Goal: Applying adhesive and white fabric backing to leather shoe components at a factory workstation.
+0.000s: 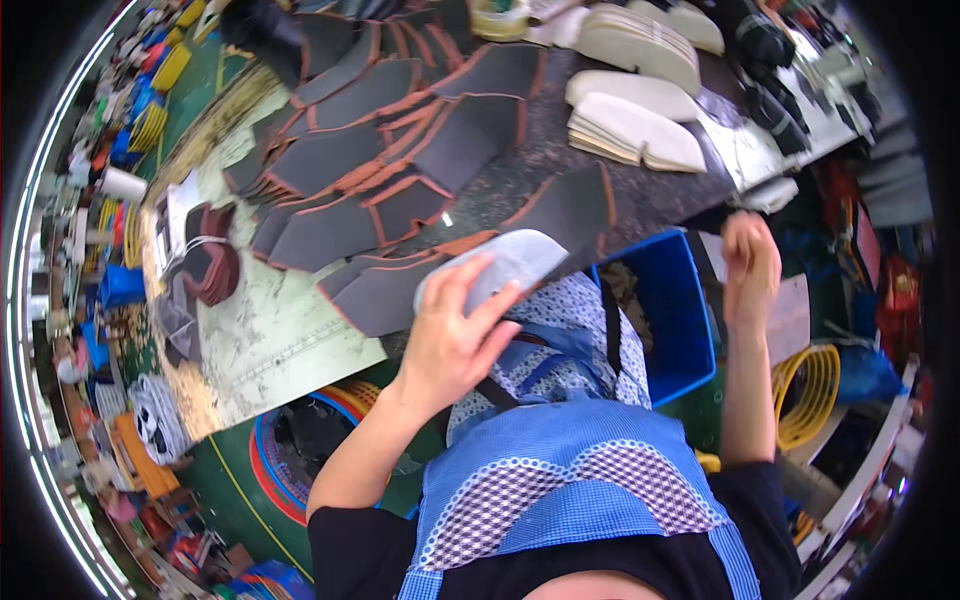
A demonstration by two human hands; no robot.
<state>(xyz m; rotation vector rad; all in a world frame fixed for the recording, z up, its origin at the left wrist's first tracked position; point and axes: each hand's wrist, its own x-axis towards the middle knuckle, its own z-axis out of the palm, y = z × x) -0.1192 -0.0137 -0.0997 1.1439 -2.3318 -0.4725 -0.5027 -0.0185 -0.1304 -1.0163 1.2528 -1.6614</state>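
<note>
My left hand (455,330) grips a light grey, rounded flat piece (530,255) between thumb and fingers, above the table's near edge. Dark grey cut pieces with orange edging, looking like shoe uppers (330,165), lie overlapped in rows beyond it. One such piece (565,205) lies apart, just past the held one. Out to the right, my right hand (750,260) is raised beside the blue bin, its fingers curled closed. Whatever it may hold is hidden. Stacks of cream curved pads (635,130) rest on the far right of the dark tabletop (500,190).
A blue bin (690,330) stands against the table's near right side. Bundled maroon pieces (215,265) sit on the pale board (290,345) at left. Round baskets (285,440) are below that board. Yellow hoops (805,395) stand at right. Black machine parts (765,85) occupy the back right.
</note>
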